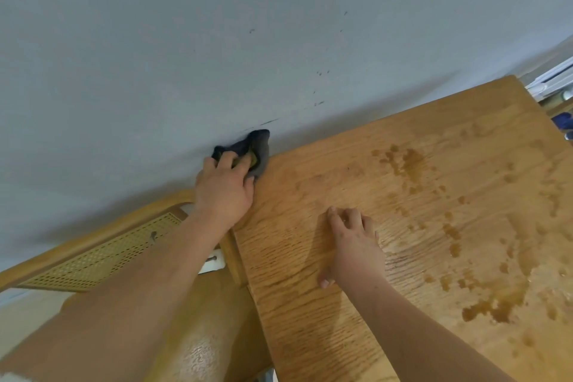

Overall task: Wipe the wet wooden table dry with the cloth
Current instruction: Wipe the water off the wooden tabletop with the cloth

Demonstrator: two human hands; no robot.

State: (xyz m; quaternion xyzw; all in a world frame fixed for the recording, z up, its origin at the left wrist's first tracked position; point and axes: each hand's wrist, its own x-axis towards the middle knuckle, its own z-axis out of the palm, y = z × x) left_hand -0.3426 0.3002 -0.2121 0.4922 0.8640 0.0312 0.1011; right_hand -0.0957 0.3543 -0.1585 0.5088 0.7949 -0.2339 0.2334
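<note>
left hand way out at the far left corner of the wooden desk, right up against the grey wall. fingers clenched over a dark cloth, bunched up in a wad, with a bit of yellow-green peeking out under the fingertips. cloth sitting right on the desk's corner edge, touching the wall, long axis running roughly from the hand up and right toward the wall, loose tail end pointing that way too. no label or writing readable on it, too crumpled and dark.

right hand flat on the desk nearer the middle, palm down, fingers released and spread a little, holding nothing, thumb sticking out to the left. well apart from the cloth.

water puddles and droplets all over the right half of the desk, a bigger pool lower right, smaller beads scattered between. left strip of the desk around the right hand looking mostly dry, grain running left-right.

cane-backed chair tucked in to the left of the desk, under the left forearm. something white and something blue off the far right corner, too cut off to tell what. no brands or text anywhere.
</note>
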